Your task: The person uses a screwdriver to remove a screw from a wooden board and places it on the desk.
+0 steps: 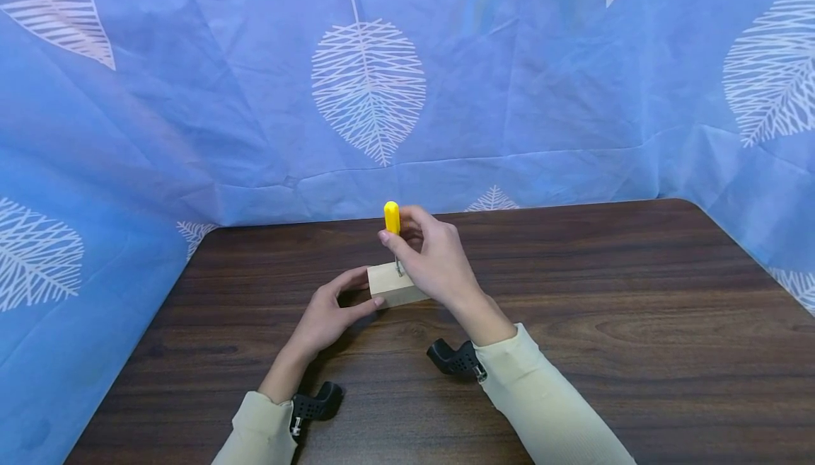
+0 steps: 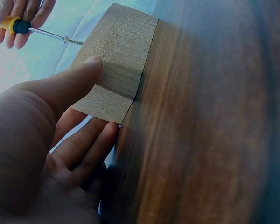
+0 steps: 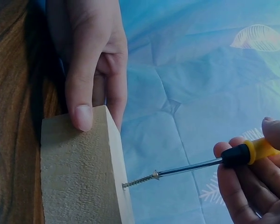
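A pale wooden block [image 1: 397, 296] lies on the dark table, its left end gripped by my left hand [image 1: 327, 315], thumb on the near side and fingers round the back. My right hand [image 1: 439, 256] holds a screwdriver [image 1: 392, 219] with a yellow and black handle, thumb and fingers round the grip. The shaft points down to the block's top. In the right wrist view a screw [image 3: 141, 181] stands in the top face, most of its thread showing, and the screwdriver's tip meets its head. The screw leans slightly there.
The wood-grain table [image 1: 605, 295] spreads around the block. A blue cloth [image 1: 509, 83] with white leaf prints hangs behind and at the sides. Black wrist mounts [image 1: 318, 401] sit at both cuffs, low over the table.
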`<action>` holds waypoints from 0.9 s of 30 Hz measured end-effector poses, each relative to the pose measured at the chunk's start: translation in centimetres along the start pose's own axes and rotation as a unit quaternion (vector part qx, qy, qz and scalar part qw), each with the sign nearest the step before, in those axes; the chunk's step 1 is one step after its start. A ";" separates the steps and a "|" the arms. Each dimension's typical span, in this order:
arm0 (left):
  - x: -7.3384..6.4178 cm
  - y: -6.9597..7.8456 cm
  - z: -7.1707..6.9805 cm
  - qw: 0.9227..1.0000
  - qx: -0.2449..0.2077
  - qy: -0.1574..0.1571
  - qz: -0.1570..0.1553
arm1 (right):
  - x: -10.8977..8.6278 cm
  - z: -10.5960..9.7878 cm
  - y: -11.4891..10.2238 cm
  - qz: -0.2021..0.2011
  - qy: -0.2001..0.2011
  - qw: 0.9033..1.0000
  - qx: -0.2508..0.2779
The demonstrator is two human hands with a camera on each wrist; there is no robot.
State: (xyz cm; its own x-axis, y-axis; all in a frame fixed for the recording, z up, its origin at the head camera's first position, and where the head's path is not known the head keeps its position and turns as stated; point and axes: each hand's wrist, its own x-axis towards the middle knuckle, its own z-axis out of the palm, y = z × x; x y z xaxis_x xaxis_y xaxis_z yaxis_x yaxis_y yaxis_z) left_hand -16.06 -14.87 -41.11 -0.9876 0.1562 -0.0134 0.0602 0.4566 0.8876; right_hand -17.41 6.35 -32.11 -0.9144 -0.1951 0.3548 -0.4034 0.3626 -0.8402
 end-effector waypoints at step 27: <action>0.0 0.0 0.0 1.000 -0.003 0.000 0.001 | 0.1 0.2 0.1 -0.016 0.005 1.000 0.010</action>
State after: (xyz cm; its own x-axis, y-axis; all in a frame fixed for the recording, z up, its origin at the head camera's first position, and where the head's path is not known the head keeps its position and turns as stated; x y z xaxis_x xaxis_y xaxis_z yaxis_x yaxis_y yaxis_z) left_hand -16.05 -14.92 -41.13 -0.9875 0.1573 -0.0110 0.0620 0.4514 0.8902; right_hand -17.55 6.23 -32.25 -0.9017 -0.1976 0.3847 -0.4310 0.3386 -0.8364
